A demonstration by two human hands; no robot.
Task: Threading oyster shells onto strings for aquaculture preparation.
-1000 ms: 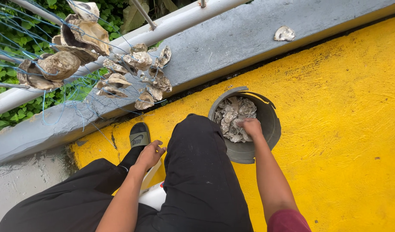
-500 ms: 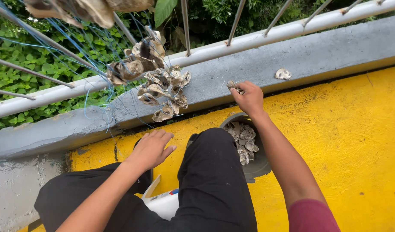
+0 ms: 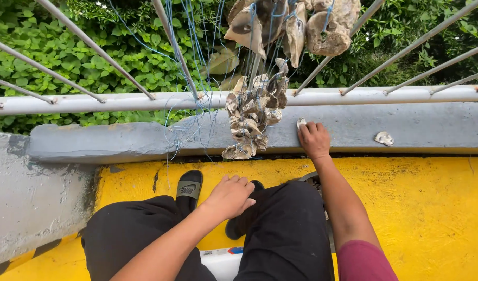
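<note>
My right hand presses a small pale oyster shell against the grey concrete curb, right beside a hanging cluster of oyster shells strung on blue line. My left hand rests with fingers loosely curled above my knee, holding nothing. Both my legs in black trousers stretch over the yellow floor. The grey bucket is almost hidden behind my right arm and leg.
More shell bunches hang higher on the blue lines from slanted white railing bars. A white horizontal pipe tops the curb, with green foliage behind. A lone shell lies on the curb to the right. A black sandal covers my foot.
My right hand lifted a shell out of the bucket and moved it up to the curb beside the hanging cluster. My view tilted upward, and my left hand stayed over my knee.
</note>
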